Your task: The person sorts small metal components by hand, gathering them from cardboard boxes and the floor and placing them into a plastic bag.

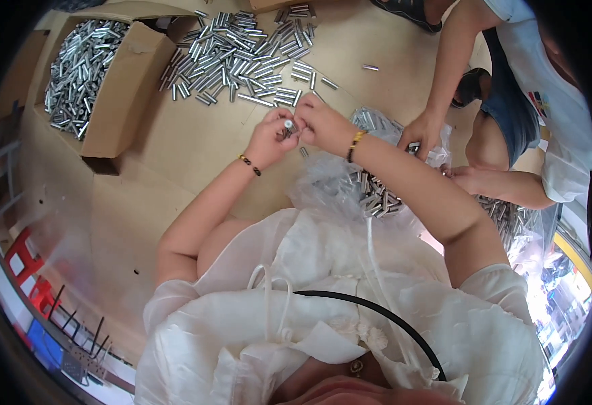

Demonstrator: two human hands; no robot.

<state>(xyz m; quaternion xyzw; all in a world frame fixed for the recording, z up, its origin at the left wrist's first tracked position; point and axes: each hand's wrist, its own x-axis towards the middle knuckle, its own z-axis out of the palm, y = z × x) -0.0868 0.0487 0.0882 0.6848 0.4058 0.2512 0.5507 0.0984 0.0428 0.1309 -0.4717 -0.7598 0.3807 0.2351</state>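
My left hand (pixel 267 143) is closed around a few short metal tubes (pixel 288 125), one end of which faces up. Close against it, my right hand (pixel 324 127) has its fingers pinched together; whatever they hold is hidden. Just beyond both hands, a loose pile of shiny metal tubes (pixel 242 57) spreads over the floor. Beside my right forearm lies a clear plastic bag (pixel 323 177) with more tubes (pixel 379 196) in it.
At the left stands an open cardboard box (pixel 123 101) full of tubes. On the right, a co-worker's hand (pixel 423 133) reaches into the bagged tubes, and their other hand (pixel 468 179) is close by. A single tube (pixel 370 67) lies apart. Red stools (pixel 22 256) stand far left.
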